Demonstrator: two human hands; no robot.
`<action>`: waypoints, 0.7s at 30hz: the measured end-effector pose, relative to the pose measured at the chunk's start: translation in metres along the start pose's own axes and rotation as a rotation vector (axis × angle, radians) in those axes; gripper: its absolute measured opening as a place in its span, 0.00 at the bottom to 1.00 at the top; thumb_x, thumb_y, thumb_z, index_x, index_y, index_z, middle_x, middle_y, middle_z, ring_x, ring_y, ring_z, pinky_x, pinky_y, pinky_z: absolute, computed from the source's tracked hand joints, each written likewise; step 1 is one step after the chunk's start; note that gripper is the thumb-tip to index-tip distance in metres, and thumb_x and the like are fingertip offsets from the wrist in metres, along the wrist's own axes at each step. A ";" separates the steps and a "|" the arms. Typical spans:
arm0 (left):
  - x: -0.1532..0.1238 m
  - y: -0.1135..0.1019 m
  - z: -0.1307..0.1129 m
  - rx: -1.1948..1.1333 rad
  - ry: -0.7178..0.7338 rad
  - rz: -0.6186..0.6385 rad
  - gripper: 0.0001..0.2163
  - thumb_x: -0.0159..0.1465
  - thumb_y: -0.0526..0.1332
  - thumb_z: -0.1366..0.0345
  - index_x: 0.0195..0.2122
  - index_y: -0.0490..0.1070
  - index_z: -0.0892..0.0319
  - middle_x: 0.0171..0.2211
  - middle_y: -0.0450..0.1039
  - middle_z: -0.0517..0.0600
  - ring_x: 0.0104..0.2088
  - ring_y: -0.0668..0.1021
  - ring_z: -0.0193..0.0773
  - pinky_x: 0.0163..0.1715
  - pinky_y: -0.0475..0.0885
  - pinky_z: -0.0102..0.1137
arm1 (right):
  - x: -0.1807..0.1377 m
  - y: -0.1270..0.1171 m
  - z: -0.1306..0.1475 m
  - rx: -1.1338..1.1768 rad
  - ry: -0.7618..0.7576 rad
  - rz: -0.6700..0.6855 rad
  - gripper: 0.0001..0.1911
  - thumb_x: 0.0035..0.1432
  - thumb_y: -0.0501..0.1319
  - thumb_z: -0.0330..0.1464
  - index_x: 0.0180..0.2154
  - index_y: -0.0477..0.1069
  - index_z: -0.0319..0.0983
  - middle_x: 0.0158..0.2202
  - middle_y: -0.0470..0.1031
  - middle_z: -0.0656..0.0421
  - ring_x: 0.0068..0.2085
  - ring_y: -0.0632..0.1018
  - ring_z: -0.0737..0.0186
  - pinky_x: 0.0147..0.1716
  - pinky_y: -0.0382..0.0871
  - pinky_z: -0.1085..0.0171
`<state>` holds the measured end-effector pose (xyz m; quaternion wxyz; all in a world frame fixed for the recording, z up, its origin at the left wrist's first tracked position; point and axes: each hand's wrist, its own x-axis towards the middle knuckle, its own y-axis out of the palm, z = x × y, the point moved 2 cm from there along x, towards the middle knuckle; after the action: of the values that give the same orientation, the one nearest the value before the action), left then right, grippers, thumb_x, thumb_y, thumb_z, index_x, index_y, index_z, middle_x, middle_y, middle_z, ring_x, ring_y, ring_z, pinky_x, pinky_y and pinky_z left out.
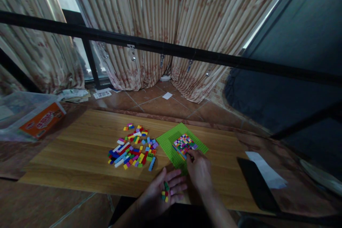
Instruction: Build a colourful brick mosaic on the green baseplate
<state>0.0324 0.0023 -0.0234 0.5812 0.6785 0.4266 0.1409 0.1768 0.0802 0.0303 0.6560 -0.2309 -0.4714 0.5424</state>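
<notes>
My left hand [167, 190] is palm up with its fingers spread, and several small toy bricks [166, 191] in green, yellow and red lie in it. My right hand [199, 169] has its fingers pinched at the near corner of a multicoloured brick block [184, 143]. Whatever those fingertips hold is hidden. The block is mounted on a green studded baseplate [167, 139], which lies flat and turned at an angle. To the left is a loose spread of toy bricks [130, 153] in many colours and lengths.
The wooden table [80, 146] carries the bricks and baseplate. A dark flat slab [256, 185] and white paper [265, 169] are at its right. A clear plastic bin [29, 114] with an orange label stands left. Behind, a black metal bar [160, 46] crosses before striped curtains [149, 3].
</notes>
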 end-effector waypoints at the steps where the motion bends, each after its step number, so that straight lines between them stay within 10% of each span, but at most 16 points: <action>1: 0.000 0.001 0.000 -0.004 -0.001 -0.002 0.25 0.64 0.49 0.48 0.53 0.67 0.60 0.53 0.68 0.59 0.53 0.70 0.48 0.51 0.58 0.40 | 0.000 0.000 0.001 -0.002 -0.003 -0.005 0.14 0.58 0.51 0.30 0.32 0.76 0.40 0.33 0.78 0.52 0.32 0.77 0.57 0.33 0.68 0.61; 21: -0.002 0.006 -0.001 -0.028 -0.013 -0.016 0.25 0.66 0.47 0.49 0.53 0.68 0.62 0.52 0.70 0.60 0.51 0.72 0.47 0.47 0.62 0.39 | -0.008 -0.004 -0.013 0.228 0.192 -0.044 0.17 0.58 0.54 0.41 0.38 0.74 0.37 0.36 0.78 0.52 0.32 0.77 0.56 0.34 0.68 0.60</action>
<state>0.0334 0.0013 -0.0166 0.5947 0.6677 0.4261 0.1378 0.1903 0.0742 0.0249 0.7319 -0.1953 -0.3465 0.5532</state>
